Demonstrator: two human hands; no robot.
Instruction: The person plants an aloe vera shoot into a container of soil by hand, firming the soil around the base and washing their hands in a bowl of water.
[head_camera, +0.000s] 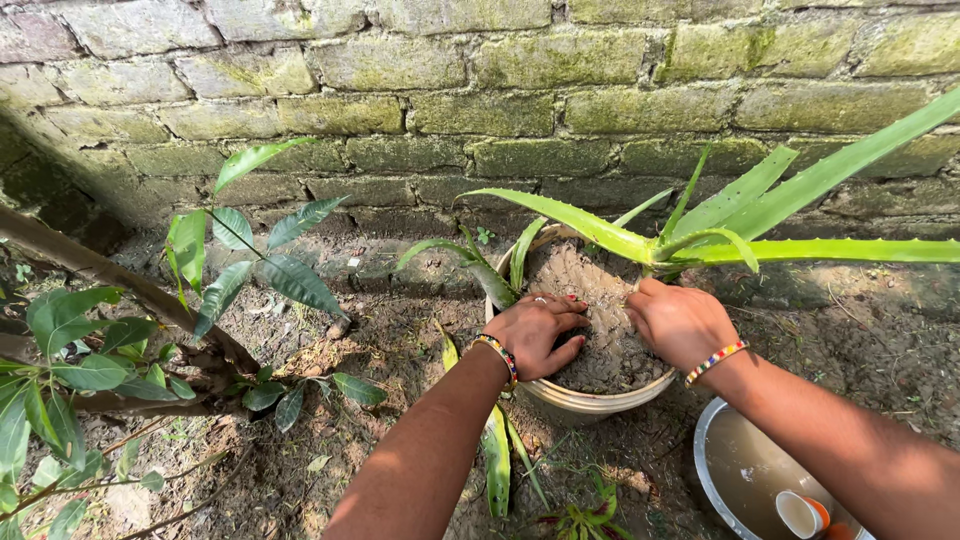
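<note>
A round pale pot (590, 402) stands on the ground, filled with damp brown soil (585, 285), and holds an aloe plant (700, 235) with long green spiky leaves. My left hand (535, 332) lies on the soil at the pot's left side, fingers curled and pressing into the soil, a ring on one finger and a beaded bangle at the wrist. My right hand (678, 322) rests on the soil at the right, next to the aloe's base, fingers bent down into the earth. Neither hand grips a tool.
A mossy brick wall (480, 90) rises behind the pot. At the lower right a metal basin (712, 470) of muddy water holds a small white cup (800, 514). A leafy sapling (245, 265) and a slanted trunk (120, 285) stand at the left.
</note>
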